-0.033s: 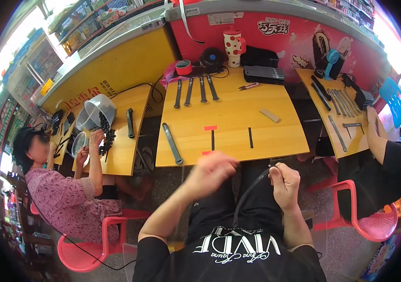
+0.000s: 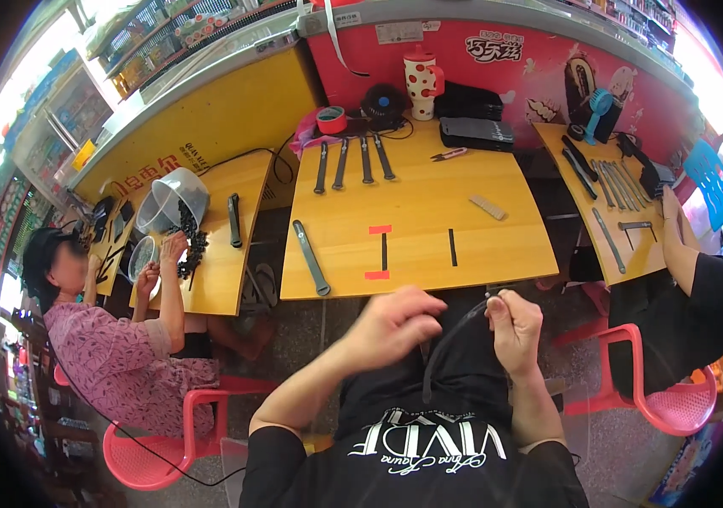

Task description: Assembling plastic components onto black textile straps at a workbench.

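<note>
My right hand (image 2: pixel 514 326) pinches the upper end of a thin dark strap (image 2: pixel 450 334) in front of my chest. The strap curves down and to the left over my lap. My left hand (image 2: pixel 395 326) is blurred, with its fingers curled around the strap's lower part. Both hands hover just before the near edge of the yellow table (image 2: pixel 429 203). On the table lie a single dark strap (image 2: pixel 311 258) near the left edge, several more straps (image 2: pixel 351 161) in a row at the back, and red and black tape marks (image 2: pixel 381 251).
A small grey block (image 2: pixel 488 206), snips (image 2: pixel 449 154), a tape roll (image 2: pixel 332 118), a dotted mug (image 2: pixel 423 74) and black boxes (image 2: pixel 471 106) sit farther back. A person in a pink top (image 2: pixel 116 356) works at the left table (image 2: pixel 226 245). Another person in black (image 2: pixel 692 296) sits on the right.
</note>
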Demonstrator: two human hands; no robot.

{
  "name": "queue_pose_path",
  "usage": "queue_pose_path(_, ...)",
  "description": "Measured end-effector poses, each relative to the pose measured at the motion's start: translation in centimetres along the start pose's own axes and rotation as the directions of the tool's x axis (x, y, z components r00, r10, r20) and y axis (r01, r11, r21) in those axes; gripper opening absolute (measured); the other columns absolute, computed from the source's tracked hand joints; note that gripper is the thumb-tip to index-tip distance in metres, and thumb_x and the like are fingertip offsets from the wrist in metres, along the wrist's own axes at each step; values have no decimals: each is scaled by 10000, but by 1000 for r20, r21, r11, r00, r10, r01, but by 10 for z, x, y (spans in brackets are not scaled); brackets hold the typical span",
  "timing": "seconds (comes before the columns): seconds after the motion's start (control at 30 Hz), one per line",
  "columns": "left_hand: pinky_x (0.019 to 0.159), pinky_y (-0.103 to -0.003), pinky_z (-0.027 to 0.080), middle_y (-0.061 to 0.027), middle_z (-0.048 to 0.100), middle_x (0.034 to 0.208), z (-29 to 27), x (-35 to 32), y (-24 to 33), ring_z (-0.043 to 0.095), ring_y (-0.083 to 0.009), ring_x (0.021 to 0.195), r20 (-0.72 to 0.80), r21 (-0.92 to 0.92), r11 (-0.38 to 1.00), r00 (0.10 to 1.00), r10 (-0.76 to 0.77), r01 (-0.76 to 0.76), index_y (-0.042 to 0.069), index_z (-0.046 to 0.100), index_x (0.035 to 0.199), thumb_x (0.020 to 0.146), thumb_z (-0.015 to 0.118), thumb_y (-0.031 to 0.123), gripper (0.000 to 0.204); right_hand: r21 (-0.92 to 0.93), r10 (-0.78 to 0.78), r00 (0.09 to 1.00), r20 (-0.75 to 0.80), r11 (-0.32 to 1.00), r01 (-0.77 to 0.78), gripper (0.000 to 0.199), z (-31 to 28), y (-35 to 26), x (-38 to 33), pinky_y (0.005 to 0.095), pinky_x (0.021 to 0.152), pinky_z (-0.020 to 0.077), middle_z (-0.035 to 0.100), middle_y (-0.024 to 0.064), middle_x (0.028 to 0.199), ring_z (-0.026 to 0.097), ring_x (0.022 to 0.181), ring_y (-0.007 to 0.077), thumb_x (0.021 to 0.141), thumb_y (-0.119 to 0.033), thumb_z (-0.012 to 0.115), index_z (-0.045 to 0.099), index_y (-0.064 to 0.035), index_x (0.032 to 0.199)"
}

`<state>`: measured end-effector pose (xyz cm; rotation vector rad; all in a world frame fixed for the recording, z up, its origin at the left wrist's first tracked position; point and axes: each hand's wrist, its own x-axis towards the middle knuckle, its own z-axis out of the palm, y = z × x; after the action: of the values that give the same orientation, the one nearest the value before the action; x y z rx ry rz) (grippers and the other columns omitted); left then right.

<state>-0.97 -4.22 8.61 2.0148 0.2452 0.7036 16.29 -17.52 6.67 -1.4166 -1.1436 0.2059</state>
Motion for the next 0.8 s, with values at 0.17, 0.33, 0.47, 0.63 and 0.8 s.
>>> queue_pose_path(0.17,602,-291,484,-143,622,825,21,-13,-9,629,-242,697,89,5,999,995,44,-44,-10,654,966,834,663,-9,133,31,97,995,-27,995,-96,404,5,-3,11,235,470,311,458,-11,566,414,513,55,999,-225,554,504,4,669)
queue_pose_path(0.33,596,-252,466,-29,623,770,19,2,-47,582,-90,698,84,-185,959,976,-202,215,-24,653,956,901,632,52,95,240,128,989,-75,965,-107,403,9,38,25,241,487,315,427,-9,568,400,529,68,998,-247,562,507,9,692)
queue_pose_path(0.47,554,-245,433,-11,612,654,-4,48,-89,548,-65,611,-134,-340,840,862,-489,423,-51,671,845,913,616,102,176,-99,123,977,-173,985,-142,420,10,109,53,315,482,347,463,51,554,465,498,157,987,-289,571,492,5,698)
queue_pose_path(0.63,520,-254,441,-42,621,639,-38,149,-160,571,-103,562,-331,-228,843,776,-537,487,-54,684,808,851,655,93,156,-528,75,995,-62,844,-96,330,15,158,70,469,523,400,574,177,668,553,620,412,919,-247,635,526,-27,699)
queue_pose_path(0.8,631,-384,508,-154,682,722,-64,245,-243,669,-268,685,-549,193,731,689,-473,655,-46,703,786,801,637,99,160,-588,15,999,-44,808,-38,276,21,157,74,458,519,426,591,142,701,586,630,370,900,-243,647,552,-55,723)
